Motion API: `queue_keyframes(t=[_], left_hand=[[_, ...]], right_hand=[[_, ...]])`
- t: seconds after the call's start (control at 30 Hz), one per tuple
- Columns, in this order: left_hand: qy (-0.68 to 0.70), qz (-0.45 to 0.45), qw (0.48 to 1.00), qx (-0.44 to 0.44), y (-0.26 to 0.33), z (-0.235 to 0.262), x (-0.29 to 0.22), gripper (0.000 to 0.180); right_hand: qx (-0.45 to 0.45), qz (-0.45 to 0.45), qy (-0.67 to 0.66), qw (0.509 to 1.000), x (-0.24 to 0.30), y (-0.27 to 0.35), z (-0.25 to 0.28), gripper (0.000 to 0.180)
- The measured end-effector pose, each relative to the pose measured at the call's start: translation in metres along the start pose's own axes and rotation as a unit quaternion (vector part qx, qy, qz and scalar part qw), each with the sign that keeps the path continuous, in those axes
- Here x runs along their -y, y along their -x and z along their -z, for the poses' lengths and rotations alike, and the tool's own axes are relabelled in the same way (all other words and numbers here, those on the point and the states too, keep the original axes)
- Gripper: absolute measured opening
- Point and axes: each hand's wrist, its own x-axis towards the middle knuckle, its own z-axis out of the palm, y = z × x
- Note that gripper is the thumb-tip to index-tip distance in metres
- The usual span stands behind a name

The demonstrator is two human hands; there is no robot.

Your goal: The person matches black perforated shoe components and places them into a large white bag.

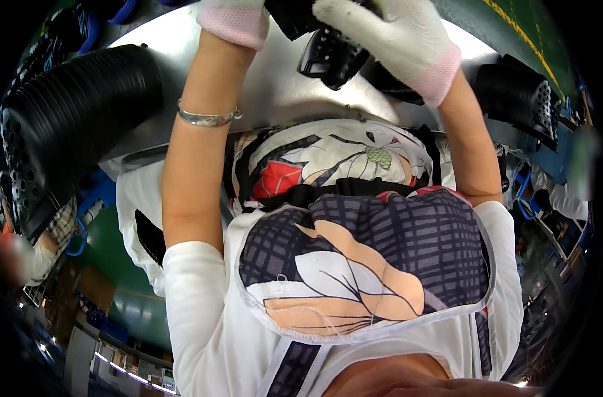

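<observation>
At the top edge my left hand (pixel 233 21), in a white glove with a pink cuff, is cut off, so its fingers are out of sight. A glossy black plastic piece (pixel 289 18) is beside it. My right hand (pixel 397 43), gloved the same way, reaches in from the right with its thumb pointing left, closed on a black perforated plastic part (pixel 331 61). Much of that part is covered by the glove. Below the right palm, another dark piece (pixel 393 85) lies on the shiny metal table (pixel 268 86).
A long nested stack of black perforated plastic parts (pixel 83 99) stands at the left of the table. A shorter stack (pixel 518 99) is at the right. Another person's arm (pixel 47 255) shows at the far left. The green floor (pixel 139 304) bears a yellow line at upper right.
</observation>
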Motion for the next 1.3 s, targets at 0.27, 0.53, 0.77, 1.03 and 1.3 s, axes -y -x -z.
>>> queue_keyframes(t=[0.27,0.53,0.77,1.03,1.3], left_hand=[[-0.211,0.08,0.974,-0.016,-0.015,-0.001,0.005,0.043],[-0.549,-0.066,0.829,0.084,-0.03,0.028,0.03,0.043],[-0.605,-0.064,0.789,0.088,-0.042,0.026,0.058,0.023],[-0.639,-0.127,0.757,0.054,-0.052,0.039,0.054,0.023],[-0.668,0.073,0.727,0.138,-0.067,0.024,0.054,0.035]], right_hand=[[-0.047,0.09,0.117,0.988,-0.016,-0.018,0.014,0.04],[0.026,-0.017,0.201,0.979,-0.042,-0.044,0.048,0.037],[0.105,-0.032,0.213,0.971,-0.03,-0.101,0.071,0.049],[0.192,-0.036,0.258,0.946,-0.021,-0.162,0.089,0.052],[0.186,-0.009,0.457,0.87,0.029,-0.21,0.069,0.048]])
